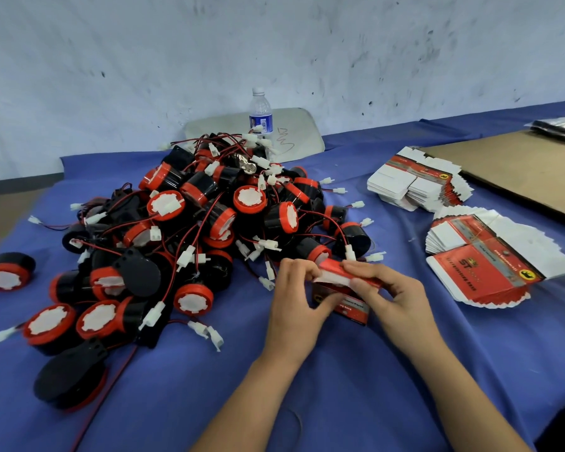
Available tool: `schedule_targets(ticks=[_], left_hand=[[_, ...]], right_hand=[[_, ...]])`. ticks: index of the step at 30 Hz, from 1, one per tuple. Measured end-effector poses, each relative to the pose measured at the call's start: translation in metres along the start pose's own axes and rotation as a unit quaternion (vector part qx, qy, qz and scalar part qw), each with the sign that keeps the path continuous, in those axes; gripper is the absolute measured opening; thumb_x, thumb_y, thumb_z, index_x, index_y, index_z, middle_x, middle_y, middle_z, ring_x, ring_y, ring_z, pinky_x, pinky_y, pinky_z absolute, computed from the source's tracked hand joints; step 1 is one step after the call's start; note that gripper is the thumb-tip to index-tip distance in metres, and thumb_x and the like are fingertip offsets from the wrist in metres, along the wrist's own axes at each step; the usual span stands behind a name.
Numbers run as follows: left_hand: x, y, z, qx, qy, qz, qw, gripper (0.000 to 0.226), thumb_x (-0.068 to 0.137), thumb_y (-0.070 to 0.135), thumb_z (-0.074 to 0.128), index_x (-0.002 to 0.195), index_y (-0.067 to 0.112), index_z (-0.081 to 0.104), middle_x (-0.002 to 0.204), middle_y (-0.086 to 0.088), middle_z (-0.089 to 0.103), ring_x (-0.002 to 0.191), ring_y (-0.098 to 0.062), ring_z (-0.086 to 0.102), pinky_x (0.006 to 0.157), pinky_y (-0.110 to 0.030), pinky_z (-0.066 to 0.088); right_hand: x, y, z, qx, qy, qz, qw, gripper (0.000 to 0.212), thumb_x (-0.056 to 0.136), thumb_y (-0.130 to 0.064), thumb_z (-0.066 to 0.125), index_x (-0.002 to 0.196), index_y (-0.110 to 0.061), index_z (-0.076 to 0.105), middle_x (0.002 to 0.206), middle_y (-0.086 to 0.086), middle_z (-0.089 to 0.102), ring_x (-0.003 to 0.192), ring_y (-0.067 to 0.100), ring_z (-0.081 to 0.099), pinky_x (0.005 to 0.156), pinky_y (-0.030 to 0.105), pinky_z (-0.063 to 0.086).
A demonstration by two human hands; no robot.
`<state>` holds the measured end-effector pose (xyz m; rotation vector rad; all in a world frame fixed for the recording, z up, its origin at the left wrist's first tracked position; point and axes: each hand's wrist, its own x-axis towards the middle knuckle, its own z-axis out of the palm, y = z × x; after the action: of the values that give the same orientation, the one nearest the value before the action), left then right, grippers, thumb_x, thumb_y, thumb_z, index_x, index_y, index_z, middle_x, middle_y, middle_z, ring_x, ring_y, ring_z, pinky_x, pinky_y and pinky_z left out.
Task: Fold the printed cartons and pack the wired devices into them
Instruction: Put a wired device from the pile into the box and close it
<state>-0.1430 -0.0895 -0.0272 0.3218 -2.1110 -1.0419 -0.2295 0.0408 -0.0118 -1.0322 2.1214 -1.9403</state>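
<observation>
A small red printed carton [346,293] stands on the blue cloth in front of me, held between both hands. My left hand [296,301] grips its left side, thumb under the front face. My right hand [393,295] pinches the white top flap from the right. A big heap of wired devices [209,223], black and red cylinders with red-black wires and white plugs, lies to the left and behind. Flat printed cartons lie fanned in two stacks at the right: a near stack [490,265] and a far stack [418,182]. Whether a device is inside the held carton is hidden.
A lone device [5,272] sits at the far left edge. A water bottle [261,115] and a pale board [294,132] stand behind the heap against the wall. A brown cardboard sheet [522,171] lies at the far right. The blue cloth [307,386] covers the table.
</observation>
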Motion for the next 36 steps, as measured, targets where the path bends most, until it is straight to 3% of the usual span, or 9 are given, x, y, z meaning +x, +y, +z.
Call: schedule_targets(ticks=[4, 7, 10, 14, 18, 21, 25, 31, 36], left_hand=[[0.0003, -0.0049, -0.0015, -0.018, -0.046, -0.030, 0.998, 0.047, 0.077, 0.014, 0.078, 0.108, 0.030, 0.047, 0.110, 0.008, 0.050, 0.105, 0.000, 0.051, 0.089, -0.013, 0.042], [0.0015, -0.0053, -0.0016, -0.003, -0.042, -0.016, 0.999, 0.038, 0.080, 0.011, 0.073, 0.108, 0.028, 0.052, 0.109, 0.008, 0.051, 0.104, -0.004, 0.054, 0.088, -0.014, 0.042], [0.0024, -0.0053, -0.0029, -0.028, -0.021, -0.031, 0.999, 0.037, 0.084, 0.008, 0.070, 0.110, 0.030, 0.055, 0.108, 0.008, 0.056, 0.102, -0.003, 0.057, 0.090, -0.016, 0.044], [0.0028, -0.0028, -0.0023, -0.039, -0.007, -0.031, 0.999, 0.037, 0.086, 0.004, 0.068, 0.113, 0.027, 0.058, 0.107, 0.006, 0.060, 0.100, -0.002, 0.058, 0.088, -0.013, 0.044], [0.0036, -0.0037, -0.0034, -0.034, -0.005, -0.026, 0.999, 0.031, 0.088, 0.002, 0.063, 0.110, 0.024, 0.064, 0.101, 0.005, 0.060, 0.097, -0.004, 0.059, 0.087, -0.017, 0.047], [0.0031, -0.0046, -0.0043, -0.031, 0.001, -0.031, 0.999, 0.023, 0.090, 0.004, 0.063, 0.104, 0.021, 0.068, 0.096, 0.005, 0.060, 0.093, -0.004, 0.060, 0.083, -0.015, 0.048], [0.0050, -0.0049, -0.0050, -0.040, 0.014, -0.035, 0.998, 0.024, 0.090, 0.003, 0.064, 0.095, 0.026, 0.068, 0.091, 0.005, 0.061, 0.088, -0.003, 0.060, 0.077, -0.011, 0.046], [0.0064, -0.0067, -0.0042, -0.038, 0.011, -0.039, 0.998, 0.017, 0.090, 0.003, 0.063, 0.095, 0.019, 0.069, 0.090, 0.003, 0.061, 0.085, -0.004, 0.059, 0.074, -0.010, 0.045], [0.0074, -0.0052, -0.0039, -0.031, 0.004, -0.035, 0.999, 0.018, 0.089, 0.002, 0.062, 0.096, 0.019, 0.065, 0.089, 0.002, 0.060, 0.082, -0.004, 0.058, 0.072, -0.008, 0.043]], right_hand=[[-0.0023, 0.0038, -0.0001, -0.034, -0.045, -0.012, 0.998, 0.031, 0.080, 0.001, 0.073, 0.088, -0.029, 0.073, 0.105, -0.015, 0.070, 0.116, 0.000, 0.057, 0.096, 0.011, 0.041], [-0.0027, 0.0052, 0.0032, -0.096, -0.030, -0.049, 0.994, 0.036, 0.082, -0.003, 0.072, 0.093, -0.036, 0.069, 0.109, -0.018, 0.068, 0.116, -0.006, 0.055, 0.095, 0.008, 0.039], [-0.0027, 0.0064, 0.0031, -0.122, -0.009, -0.074, 0.990, 0.030, 0.086, -0.006, 0.069, 0.100, -0.033, 0.070, 0.110, -0.019, 0.067, 0.108, -0.014, 0.055, 0.089, 0.004, 0.040], [-0.0023, 0.0067, 0.0037, -0.168, 0.013, -0.087, 0.982, 0.020, 0.089, -0.011, 0.066, 0.103, -0.023, 0.073, 0.107, -0.027, 0.065, 0.101, -0.011, 0.058, 0.084, 0.012, 0.048], [-0.0036, 0.0043, 0.0061, -0.218, 0.021, -0.136, 0.966, 0.018, 0.085, -0.009, 0.071, 0.099, -0.019, 0.074, 0.107, -0.019, 0.067, 0.104, -0.005, 0.060, 0.082, 0.018, 0.050], [-0.0039, 0.0042, 0.0057, -0.215, 0.022, -0.122, 0.969, 0.019, 0.080, -0.006, 0.076, 0.094, -0.019, 0.076, 0.105, -0.012, 0.071, 0.106, 0.005, 0.064, 0.084, 0.025, 0.052], [-0.0044, 0.0043, 0.0046, -0.175, -0.004, -0.094, 0.980, 0.016, 0.079, -0.004, 0.076, 0.091, -0.015, 0.076, 0.107, -0.014, 0.070, 0.114, 0.006, 0.061, 0.090, 0.015, 0.047], [-0.0049, 0.0036, 0.0023, -0.159, -0.023, -0.073, 0.984, 0.024, 0.080, 0.002, 0.073, 0.091, -0.018, 0.075, 0.107, -0.018, 0.068, 0.117, 0.003, 0.058, 0.090, 0.008, 0.044], [-0.0041, 0.0011, 0.0018, -0.164, -0.026, -0.064, 0.984, 0.025, 0.079, 0.002, 0.072, 0.087, -0.021, 0.072, 0.106, -0.018, 0.069, 0.111, 0.003, 0.061, 0.088, 0.010, 0.045]])
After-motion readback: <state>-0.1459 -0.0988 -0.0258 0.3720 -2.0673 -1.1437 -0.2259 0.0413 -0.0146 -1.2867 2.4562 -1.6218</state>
